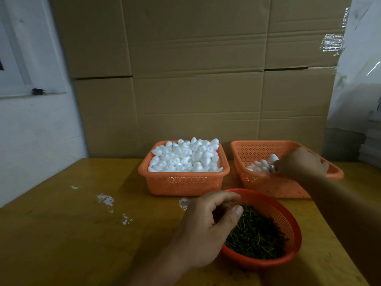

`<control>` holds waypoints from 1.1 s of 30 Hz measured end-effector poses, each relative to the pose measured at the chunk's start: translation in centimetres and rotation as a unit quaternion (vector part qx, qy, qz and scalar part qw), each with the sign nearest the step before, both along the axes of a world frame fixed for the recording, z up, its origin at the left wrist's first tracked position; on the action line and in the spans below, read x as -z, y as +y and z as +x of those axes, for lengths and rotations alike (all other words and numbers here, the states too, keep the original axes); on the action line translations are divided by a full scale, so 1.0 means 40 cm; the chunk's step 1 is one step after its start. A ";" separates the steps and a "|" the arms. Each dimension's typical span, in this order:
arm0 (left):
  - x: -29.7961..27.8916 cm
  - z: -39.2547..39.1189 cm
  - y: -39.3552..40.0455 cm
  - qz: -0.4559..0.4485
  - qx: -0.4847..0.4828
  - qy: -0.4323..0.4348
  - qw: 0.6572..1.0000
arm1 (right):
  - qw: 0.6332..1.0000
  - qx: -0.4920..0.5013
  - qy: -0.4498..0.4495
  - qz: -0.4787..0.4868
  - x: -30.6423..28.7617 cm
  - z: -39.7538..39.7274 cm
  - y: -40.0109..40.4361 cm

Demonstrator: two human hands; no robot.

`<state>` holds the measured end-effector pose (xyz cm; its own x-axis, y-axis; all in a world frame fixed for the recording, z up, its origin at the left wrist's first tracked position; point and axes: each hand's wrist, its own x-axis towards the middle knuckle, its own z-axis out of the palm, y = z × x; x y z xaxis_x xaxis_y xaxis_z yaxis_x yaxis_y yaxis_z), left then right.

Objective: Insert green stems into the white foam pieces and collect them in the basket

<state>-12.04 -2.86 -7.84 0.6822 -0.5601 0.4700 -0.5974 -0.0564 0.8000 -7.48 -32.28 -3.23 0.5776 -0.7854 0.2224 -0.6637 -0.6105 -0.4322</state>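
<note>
Centre frame, a full orange basket (183, 183) holds loose white foam pieces (185, 156). At right, the collecting basket (266, 185) holds a few; the right hand (302, 163) reaches in, its grip hidden. Lower centre, the left hand (208, 226), fingers curled, thumb and forefinger pinched together, hovers over green stems (257, 234) in a round red basket (288, 221).

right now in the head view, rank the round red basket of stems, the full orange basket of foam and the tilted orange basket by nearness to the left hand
1. Round red basket of green stems, under the left hand.
2. Full orange basket of white foam pieces, behind it.
3. Tilted orange basket, far right, where the right hand reaches.
</note>
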 end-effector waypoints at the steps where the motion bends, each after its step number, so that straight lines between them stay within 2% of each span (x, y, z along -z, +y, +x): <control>1: 0.001 0.001 -0.001 -0.001 0.000 0.000 1.000 | 1.000 -0.002 -0.006 -0.001 -0.001 -0.005 0.002; 7: 0.007 0.005 -0.003 -0.002 0.008 -0.010 1.000 | 0.992 -0.044 -0.119 0.004 -0.004 -0.052 0.022; 11: 0.001 0.004 -0.004 -0.017 0.009 -0.027 0.999 | 0.966 -0.130 -0.218 0.052 -0.007 -0.097 0.061; 14: -0.003 0.010 0.001 -0.022 -0.025 -0.042 0.999 | 0.944 -0.212 -0.241 0.083 -0.017 -0.151 0.113; 18: -0.012 0.034 0.012 -0.012 -0.078 -0.041 0.996 | 0.912 -0.274 -0.290 0.092 -0.013 -0.234 0.205; 23: -0.052 0.106 0.016 0.004 -0.162 -0.014 0.987 | 0.909 -0.314 -0.264 0.073 0.021 -0.267 0.262; 27: -0.110 0.212 0.011 0.083 -0.241 -0.039 0.966 | 0.910 -0.317 -0.263 0.048 0.034 -0.265 0.262; 33: -0.163 0.342 -0.033 0.345 -0.257 -0.090 0.898 | 0.915 -0.322 -0.242 0.034 0.059 -0.256 0.263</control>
